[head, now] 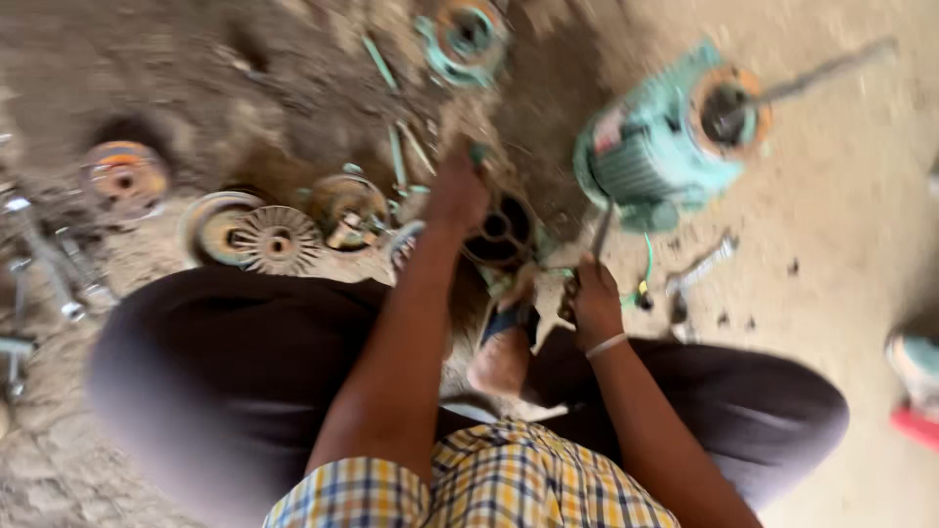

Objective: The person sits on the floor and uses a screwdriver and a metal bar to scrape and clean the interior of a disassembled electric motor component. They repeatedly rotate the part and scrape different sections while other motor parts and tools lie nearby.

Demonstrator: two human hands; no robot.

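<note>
Shirt: checked yellow and blue shirt [489, 484] lies closest to the lens, below both forearms; dark trousers [225, 372] spread over the knees on either side.
Left hand: left hand [458, 196] is clenched over a small green-tipped part on top of the dark round casting; blur hides what the part is.
Casting: dark round casting [499, 230] with several holes sits on the dirt just below and right of the left hand's grip, touching it.
Right hand: right hand [595, 303] is closed around a thin dark tool [602, 235] whose shaft rises from the fist; a pale band circles the wrist.
Foot: sandalled foot [504, 352] rests between the two hands, just below the casting.
Motor: teal electric motor [665, 147] lies above and right of the right hand's grip, near the tool's tip.
Loose parts: finned disc [277, 240] and round end covers [127, 174] lie well left of the left hand.
Ground: sandy ground [841, 235], scattered with small bits.
</note>
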